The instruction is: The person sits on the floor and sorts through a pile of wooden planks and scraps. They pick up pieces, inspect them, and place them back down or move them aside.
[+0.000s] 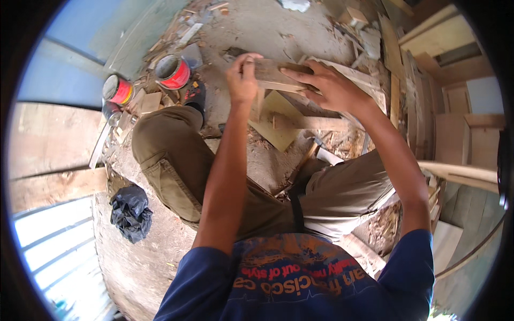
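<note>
A short, thick wooden block point(276, 75) is raised in front of me, above the floor. Round its left end wrap the fingers of my left hand point(243, 77). My right hand point(333, 88) grips the other end, with its fingers spread along the wood. Another narrow wooden piece point(258, 105) hangs below the left hand; whether it joins the block I cannot tell. Under the hands lies a square yellowish board point(276, 131), and a wooden strip point(313, 123) crosses over its right part.
Two red-labelled cans point(172, 73) point(118, 89) stand at the far left among wood scraps. A crumpled black plastic bag point(131, 214) lies at left. Wooden frames and panels point(452, 128) line the right side. My bent legs point(179, 155) flank the work area.
</note>
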Motion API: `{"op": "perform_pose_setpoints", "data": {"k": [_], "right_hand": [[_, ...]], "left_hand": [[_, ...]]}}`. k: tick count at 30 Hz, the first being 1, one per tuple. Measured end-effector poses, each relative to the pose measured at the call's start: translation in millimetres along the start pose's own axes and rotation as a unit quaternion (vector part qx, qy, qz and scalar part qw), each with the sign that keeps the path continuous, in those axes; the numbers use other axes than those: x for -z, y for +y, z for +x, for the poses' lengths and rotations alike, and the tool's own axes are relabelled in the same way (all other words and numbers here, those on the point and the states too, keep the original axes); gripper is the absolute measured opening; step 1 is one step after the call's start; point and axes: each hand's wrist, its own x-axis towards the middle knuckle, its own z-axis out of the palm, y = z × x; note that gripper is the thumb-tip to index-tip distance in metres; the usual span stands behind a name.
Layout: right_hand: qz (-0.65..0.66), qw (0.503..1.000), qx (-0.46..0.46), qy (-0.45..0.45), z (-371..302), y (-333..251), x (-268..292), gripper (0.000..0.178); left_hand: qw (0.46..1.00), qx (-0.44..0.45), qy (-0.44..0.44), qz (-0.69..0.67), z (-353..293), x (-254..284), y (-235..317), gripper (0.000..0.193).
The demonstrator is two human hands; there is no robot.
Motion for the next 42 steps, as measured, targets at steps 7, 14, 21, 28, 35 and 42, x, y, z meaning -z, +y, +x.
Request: {"op": "perform_pose_setpoints", "data": {"k": [7, 14, 21, 28, 35, 42], "right_hand": [[-0.126, 0.93, 0.029, 0.343, -4, 2, -35, 0.049], [0.418, 0.807, -0.311, 0.28, -20, -49, -119, 0.025], [0.348, 0.829, -0.124, 0.42, 75, -64, -168, 0.061], [0.383, 0.863, 0.024, 0.328, 111, -21, -169, 0.059], [0.356, 0.894, 0.02, 0.271, 107, -17, -158, 0.057], [0.532, 0.826, -0.02, 0.185, 98, -10, -147, 0.059]], "left_hand": [[0.995, -0.096, 0.024, 0.003, 12, -2, -8, 0.027], [0.996, -0.06, 0.068, 0.017, 18, 4, -7, 0.03], [0.994, -0.07, 0.06, 0.055, 20, 21, -8, 0.038], [0.998, -0.029, 0.048, -0.002, 23, 19, -11, 0.037], [0.999, -0.014, 0.037, -0.032, 19, 21, -12, 0.039], [0.998, -0.028, 0.045, -0.017, 19, 18, -9, 0.038]]}}
